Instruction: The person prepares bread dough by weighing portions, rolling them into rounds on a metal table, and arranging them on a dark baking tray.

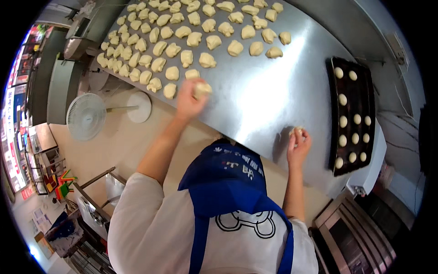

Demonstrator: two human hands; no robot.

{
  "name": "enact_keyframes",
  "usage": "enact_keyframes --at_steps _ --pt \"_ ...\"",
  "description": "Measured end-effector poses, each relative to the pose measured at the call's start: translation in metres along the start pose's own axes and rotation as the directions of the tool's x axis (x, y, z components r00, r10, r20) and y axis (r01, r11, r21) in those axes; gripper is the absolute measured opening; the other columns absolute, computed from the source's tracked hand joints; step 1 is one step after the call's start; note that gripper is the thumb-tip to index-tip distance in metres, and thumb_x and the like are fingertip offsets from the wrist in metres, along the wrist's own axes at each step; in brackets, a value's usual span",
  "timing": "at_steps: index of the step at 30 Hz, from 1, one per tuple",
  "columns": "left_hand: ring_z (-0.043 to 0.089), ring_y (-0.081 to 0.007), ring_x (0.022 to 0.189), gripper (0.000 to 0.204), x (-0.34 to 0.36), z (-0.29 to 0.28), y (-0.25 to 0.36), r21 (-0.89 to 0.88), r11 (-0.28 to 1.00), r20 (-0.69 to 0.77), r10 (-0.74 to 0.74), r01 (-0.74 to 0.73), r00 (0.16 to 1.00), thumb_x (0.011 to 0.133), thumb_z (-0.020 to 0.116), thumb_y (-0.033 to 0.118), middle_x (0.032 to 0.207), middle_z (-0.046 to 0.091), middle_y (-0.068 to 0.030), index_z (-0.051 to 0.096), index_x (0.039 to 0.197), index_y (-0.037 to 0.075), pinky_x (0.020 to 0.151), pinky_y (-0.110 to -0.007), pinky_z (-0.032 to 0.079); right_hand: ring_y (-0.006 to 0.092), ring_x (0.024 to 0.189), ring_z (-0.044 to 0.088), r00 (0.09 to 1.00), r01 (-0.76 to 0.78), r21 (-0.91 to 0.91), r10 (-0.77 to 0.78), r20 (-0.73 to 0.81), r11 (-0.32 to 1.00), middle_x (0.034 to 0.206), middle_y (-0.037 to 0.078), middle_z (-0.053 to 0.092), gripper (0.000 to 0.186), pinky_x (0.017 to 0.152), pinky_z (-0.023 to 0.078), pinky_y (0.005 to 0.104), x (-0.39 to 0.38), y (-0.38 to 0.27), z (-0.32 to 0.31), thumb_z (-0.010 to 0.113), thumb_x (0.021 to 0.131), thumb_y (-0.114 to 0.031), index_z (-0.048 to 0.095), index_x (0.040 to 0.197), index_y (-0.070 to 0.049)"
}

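Note:
Above the near edge of the steel table, my left hand (190,101), slightly blurred, is closed around a piece of dough (202,91). Just beyond it lie many more pale, uneven dough pieces (207,60), spread over the table's left and far parts. My right hand (299,145) is over the table's right side, fingers bent together around a small lump of dough (296,130) that they partly cover. To the right of that hand is a dark baking tray (334,114) with several smooth round dough balls (343,99) set in loose rows.
The shiny steel table (260,91) stretches between the dough pieces and the tray. On the floor at left stands a white fan (86,117). A wooden-framed chair (96,179) is at lower left. Metal oven-like equipment (356,233) stands at lower right.

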State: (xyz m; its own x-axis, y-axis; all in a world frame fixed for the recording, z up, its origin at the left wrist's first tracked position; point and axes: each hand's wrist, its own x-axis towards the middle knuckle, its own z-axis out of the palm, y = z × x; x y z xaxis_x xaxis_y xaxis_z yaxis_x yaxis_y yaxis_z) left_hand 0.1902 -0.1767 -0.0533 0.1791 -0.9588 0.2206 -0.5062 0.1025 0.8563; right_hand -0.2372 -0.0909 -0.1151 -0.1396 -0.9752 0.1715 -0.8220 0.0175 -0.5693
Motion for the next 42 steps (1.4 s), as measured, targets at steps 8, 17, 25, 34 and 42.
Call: enact_keyframes --at_steps 8,17,25,34,42 --pt "0.060 -0.0311 0.093 0.032 -0.053 0.137 -0.026 0.593 0.804 0.110 -0.037 -0.036 0.993 0.084 0.074 0.035 0.097 0.063 -0.0097 0.072 0.108 0.015 0.094 -0.048 0.041 0.0378 0.111 0.060 0.950 0.291 -0.316 -0.311 -0.015 0.903 0.118 0.019 0.064 0.030 0.097 0.045 0.0571 0.047 0.018 0.082 0.070 0.087 -0.018 0.066 0.113 -0.004" --pt "0.057 -0.0342 0.097 0.022 0.003 0.119 -0.075 0.264 0.901 0.373 0.233 -0.344 0.898 0.082 0.073 0.030 0.097 0.061 -0.0099 0.064 0.093 0.013 0.090 -0.047 0.041 0.0340 0.097 0.058 0.823 0.549 -0.279 -0.568 0.012 0.788 0.099 0.014 0.062 0.025 0.085 0.043 0.0530 0.126 0.088 0.067 0.075 0.085 -0.027 0.065 0.099 -0.009" --pt "0.058 -0.0328 0.097 0.027 0.005 0.164 -0.010 0.505 0.828 0.159 0.188 -0.244 0.969 0.088 0.072 0.036 0.100 0.063 -0.0092 0.065 0.099 0.013 0.087 -0.047 0.042 0.0326 0.084 0.060 0.879 0.475 -0.210 -0.472 0.070 0.854 0.089 0.013 0.063 0.014 0.075 0.045 0.0506 0.129 0.010 0.087 0.069 0.087 -0.024 0.066 0.088 -0.011" --pt "0.056 -0.0290 0.106 0.023 -0.051 0.119 -0.059 0.388 0.874 0.262 0.200 -0.293 0.944 0.087 0.073 0.035 0.106 0.063 -0.0059 0.066 0.096 0.015 0.092 -0.050 0.039 0.0277 0.081 0.058 0.807 0.586 -0.051 -0.588 -0.042 0.808 0.086 0.012 0.060 0.015 0.072 0.046 0.0457 0.124 0.050 0.057 0.072 0.085 -0.018 0.064 0.092 -0.009" --pt "0.058 -0.0309 0.098 0.021 0.051 0.166 -0.050 0.397 0.884 0.240 0.159 -0.247 0.958 0.088 0.072 0.033 0.093 0.064 -0.0078 0.068 0.087 0.013 0.088 -0.048 0.041 0.0269 0.078 0.059 0.893 0.416 -0.109 -0.383 0.236 0.903 0.081 0.009 0.064 0.016 0.073 0.046 0.0427 0.200 -0.021 0.078 0.073 0.085 -0.022 0.066 0.082 -0.007"
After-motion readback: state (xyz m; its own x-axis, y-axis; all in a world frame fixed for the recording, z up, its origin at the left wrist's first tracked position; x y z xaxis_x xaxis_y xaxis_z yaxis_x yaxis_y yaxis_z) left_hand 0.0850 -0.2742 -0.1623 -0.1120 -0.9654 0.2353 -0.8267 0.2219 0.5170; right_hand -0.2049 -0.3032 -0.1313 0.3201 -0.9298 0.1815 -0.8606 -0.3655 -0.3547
